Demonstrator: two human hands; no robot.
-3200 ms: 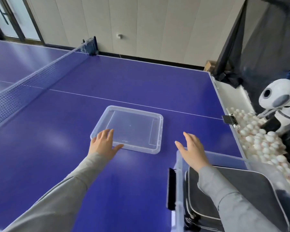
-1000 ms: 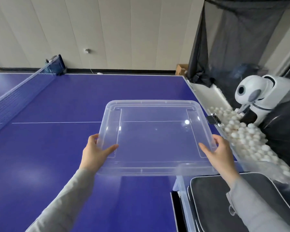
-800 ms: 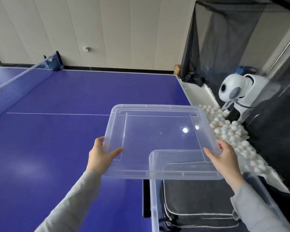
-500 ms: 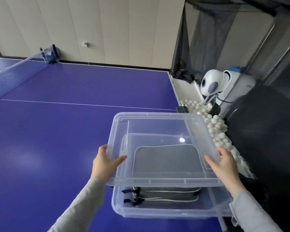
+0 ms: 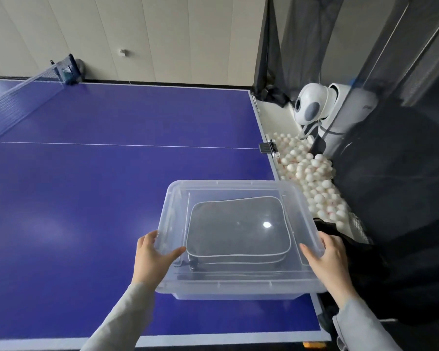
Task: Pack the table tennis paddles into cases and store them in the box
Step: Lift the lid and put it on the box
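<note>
Both hands, left hand (image 5: 154, 255) at nine o'clock and right hand (image 5: 326, 257) at three, grip the clear plastic lid (image 5: 236, 188), now lowered onto the transparent storage box (image 5: 238, 296) over grey zippered cases (image 5: 236, 225); storing looks nearly finished.

Clear glossy plastic lid (image 5: 238, 193) on clear plastic box (image 5: 238, 296), dark matt cloth case (image 5: 236, 224) with pale piping inside, smooth purple surface (image 5: 99, 186) with soft sheen, matt white balls (image 5: 312, 173), black mesh netting (image 5: 403, 173)

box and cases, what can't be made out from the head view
- Paddles: none visible; the zipped grey cases hide their contents.
- Number of cases: unclear through the lid.
- Whether the lid is seated on the box: its rim, gripped by left hand and right hand, hides that.
</note>
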